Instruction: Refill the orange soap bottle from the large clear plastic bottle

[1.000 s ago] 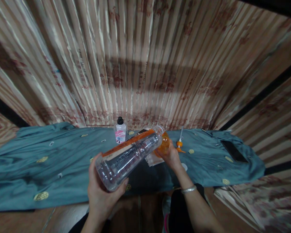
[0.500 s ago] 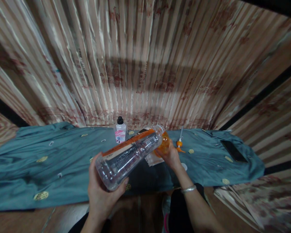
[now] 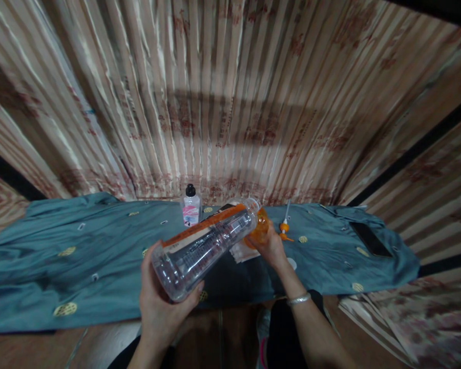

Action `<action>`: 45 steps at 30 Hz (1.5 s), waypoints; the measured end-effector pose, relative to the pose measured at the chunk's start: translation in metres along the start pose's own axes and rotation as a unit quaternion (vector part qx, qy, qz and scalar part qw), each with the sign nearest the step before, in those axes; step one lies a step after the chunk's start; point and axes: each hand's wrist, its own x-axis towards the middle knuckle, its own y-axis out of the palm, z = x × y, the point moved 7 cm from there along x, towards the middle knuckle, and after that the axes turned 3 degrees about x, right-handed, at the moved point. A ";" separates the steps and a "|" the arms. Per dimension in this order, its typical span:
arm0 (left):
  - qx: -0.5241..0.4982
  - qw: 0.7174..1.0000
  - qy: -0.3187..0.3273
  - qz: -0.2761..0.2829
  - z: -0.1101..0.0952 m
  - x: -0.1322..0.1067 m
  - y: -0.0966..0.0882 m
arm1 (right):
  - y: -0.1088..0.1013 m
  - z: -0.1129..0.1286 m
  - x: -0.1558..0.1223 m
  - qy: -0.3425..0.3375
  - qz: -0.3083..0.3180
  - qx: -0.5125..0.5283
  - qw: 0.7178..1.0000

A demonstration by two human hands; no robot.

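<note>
My left hand (image 3: pixel 159 302) is closed round the base of a large clear plastic bottle (image 3: pixel 203 246) with an orange-edged label, tipped so its open mouth points away from me. The mouth rests over a small orange bottle (image 3: pixel 260 229), which my right hand (image 3: pixel 272 248) grips from below. A silver bangle (image 3: pixel 298 300) sits on my right wrist. Both bottles hang just above a blue-green cloth (image 3: pixel 80 261) spread over the table.
A small clear bottle with a black cap and pink label (image 3: pixel 191 207) stands at the back. An orange pump head (image 3: pixel 285 227) lies right of my hand. A dark phone (image 3: pixel 370 239) rests at the far right. A striped curtain (image 3: pixel 230 102) hangs behind.
</note>
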 end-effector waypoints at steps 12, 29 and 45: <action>-0.005 1.000 -0.003 -0.004 0.005 -0.002 -0.001 | 0.001 -0.004 0.001 -0.005 0.014 0.014 1.000; -0.005 1.000 -0.005 -0.006 0.001 -0.001 -0.001 | 0.001 -0.005 0.002 0.000 0.015 0.008 1.000; 0.032 0.999 0.029 -0.001 -0.005 0.002 -0.002 | 0.003 -0.010 0.003 0.004 0.021 0.000 1.000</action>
